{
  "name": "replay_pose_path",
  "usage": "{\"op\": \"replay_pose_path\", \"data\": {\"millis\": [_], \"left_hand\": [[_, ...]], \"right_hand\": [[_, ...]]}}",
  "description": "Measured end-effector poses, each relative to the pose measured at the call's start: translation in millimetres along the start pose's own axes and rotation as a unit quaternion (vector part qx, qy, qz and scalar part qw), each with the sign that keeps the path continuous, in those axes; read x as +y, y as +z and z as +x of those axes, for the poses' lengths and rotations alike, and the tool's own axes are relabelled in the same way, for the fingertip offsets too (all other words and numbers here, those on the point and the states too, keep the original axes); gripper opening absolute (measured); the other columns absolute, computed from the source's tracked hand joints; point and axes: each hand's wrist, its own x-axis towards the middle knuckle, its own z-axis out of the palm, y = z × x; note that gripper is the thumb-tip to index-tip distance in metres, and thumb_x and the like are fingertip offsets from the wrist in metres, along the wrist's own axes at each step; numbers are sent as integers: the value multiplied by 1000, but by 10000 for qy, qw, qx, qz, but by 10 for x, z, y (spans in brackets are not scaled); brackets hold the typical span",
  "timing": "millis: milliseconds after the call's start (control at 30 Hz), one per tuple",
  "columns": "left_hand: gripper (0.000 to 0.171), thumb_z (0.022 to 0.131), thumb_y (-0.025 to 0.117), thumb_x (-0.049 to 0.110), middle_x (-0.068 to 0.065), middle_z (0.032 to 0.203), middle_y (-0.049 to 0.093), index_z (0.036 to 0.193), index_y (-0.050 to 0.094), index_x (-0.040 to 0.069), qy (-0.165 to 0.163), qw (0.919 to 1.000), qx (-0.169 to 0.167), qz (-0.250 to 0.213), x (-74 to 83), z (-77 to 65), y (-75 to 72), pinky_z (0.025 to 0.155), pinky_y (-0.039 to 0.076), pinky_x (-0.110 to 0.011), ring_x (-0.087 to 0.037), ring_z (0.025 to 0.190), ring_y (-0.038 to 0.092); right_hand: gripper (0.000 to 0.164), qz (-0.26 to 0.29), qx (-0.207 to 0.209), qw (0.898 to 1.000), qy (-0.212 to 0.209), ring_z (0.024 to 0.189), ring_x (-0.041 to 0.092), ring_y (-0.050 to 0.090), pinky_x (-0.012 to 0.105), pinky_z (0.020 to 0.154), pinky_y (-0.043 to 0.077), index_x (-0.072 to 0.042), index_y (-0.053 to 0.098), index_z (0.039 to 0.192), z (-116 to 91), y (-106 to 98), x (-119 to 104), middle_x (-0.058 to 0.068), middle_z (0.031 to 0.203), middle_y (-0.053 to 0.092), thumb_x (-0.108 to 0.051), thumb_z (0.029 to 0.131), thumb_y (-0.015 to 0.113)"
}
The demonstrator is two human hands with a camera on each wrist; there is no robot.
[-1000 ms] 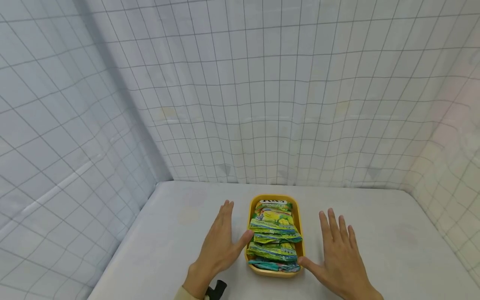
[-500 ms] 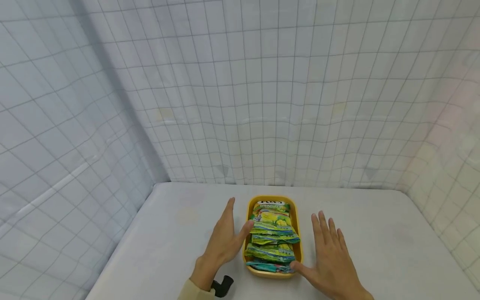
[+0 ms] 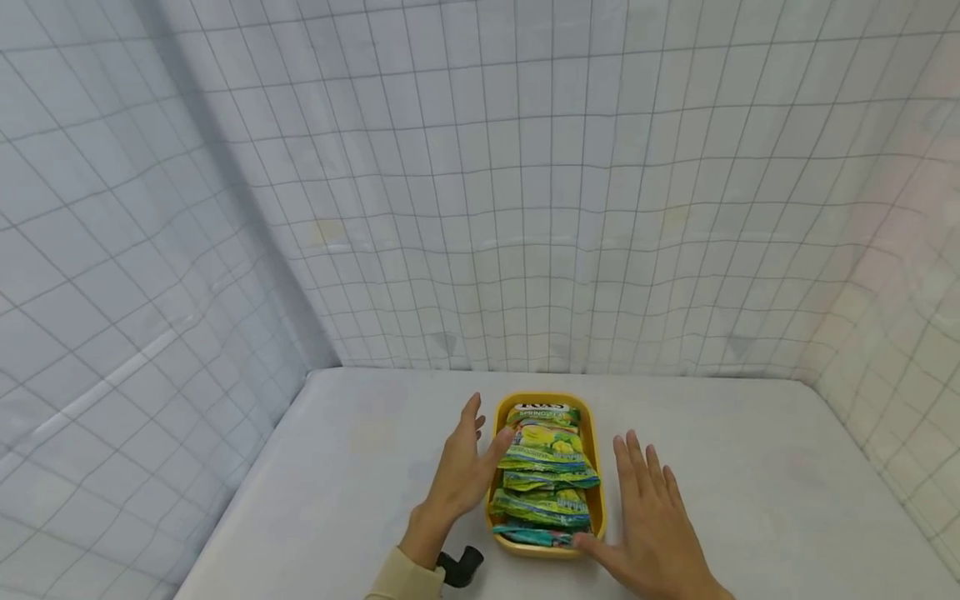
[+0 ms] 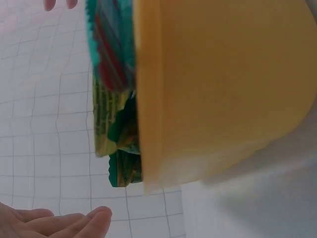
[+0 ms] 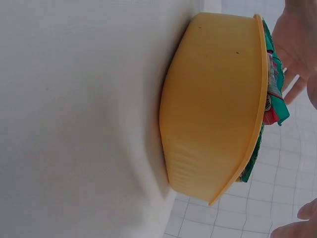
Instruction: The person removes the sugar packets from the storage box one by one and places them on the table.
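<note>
A yellow plastic tub [image 3: 537, 551] stands on the white table, filled with a row of green-and-yellow packets [image 3: 546, 454] whose print reads partly "SPRING TEA". At its near end lies a teal packet [image 3: 528, 535]. My left hand [image 3: 459, 473] hovers at the tub's left side, fingers loosely bent, thumb by the rim. On the right, my right hand [image 3: 654, 529] is spread with straight fingers, its thumb over the near right corner. Whether either thumb touches cannot be told. The left wrist view shows left fingertips [image 4: 96, 223] apart from the tub wall [image 4: 223, 89].
White sheeting with a grid pattern [image 3: 555, 208] encloses the table at the back and both sides. The white tabletop [image 3: 750, 475] stretches out left and right of the tub. A black strap piece [image 3: 461, 567] sits at the left wrist.
Both hands have drawn inward, the left to the right and the right to the left. The left fingers bend more now. The tub keeps its place on the table.
</note>
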Motion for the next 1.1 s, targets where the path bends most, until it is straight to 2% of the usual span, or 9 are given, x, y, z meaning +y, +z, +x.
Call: {"op": "replay_pose_path", "data": {"millis": [100, 333, 533, 733, 933, 1100], "left_hand": [[83, 103, 56, 46, -23, 163, 27, 162, 16, 3, -32, 9999, -22, -116, -4, 19, 32, 109, 39, -60, -43, 141, 41], [81, 105, 56, 43, -21, 163, 28, 161, 17, 2, -118, 9991, -135, -379, 2, 76, 97, 108, 41, -57, -43, 139, 43], [82, 104, 55, 48, -21, 162, 30, 161, 17, 2, -292, 9980, -282, -493, -7, 119, 154, 108, 41, -57, -43, 139, 43], [85, 104, 54, 50, -24, 162, 27, 161, 17, 0, -375, 9976, -441, -367, -28, 133, 205, 107, 41, -59, -46, 141, 40], [87, 103, 53, 53, -30, 157, 32, 159, 20, -5, -332, 9978, -570, 33, -30, 165, 240, 109, 36, -64, -49, 140, 38], [86, 103, 53, 53, -31, 156, 35, 159, 20, -5, -331, 9972, -661, 117, -42, 196, 263, 110, 34, -64, -48, 141, 37]], "right_hand": [[132, 19, -22, 10000, -22, 144, 55, 25, 70, 109, 26, -7, 12, 164, -14, 25, -10, 25, 164, 22, -80, 71, 72], [135, -25, -375, 9992, 161, 144, 55, 26, 72, 110, 25, -6, 11, 163, -30, 91, -50, 26, 164, 22, -87, 70, 66], [136, -6, -475, 9987, 178, 142, 56, 28, 72, 109, 27, -3, 15, 161, -46, 159, -66, 27, 163, 24, -84, 67, 70], [134, -76, -585, 9981, 182, 141, 56, 31, 72, 109, 29, -3, 18, 160, -68, 208, -55, 26, 162, 27, -89, 68, 64], [135, -96, -664, 9974, 249, 141, 56, 33, 72, 108, 29, -3, 19, 160, -62, 227, -57, 26, 161, 29, -91, 67, 62], [135, -111, -621, 9978, 211, 140, 55, 34, 71, 107, 31, -3, 19, 160, -61, 231, -52, 26, 161, 30, -91, 67, 62]]}}
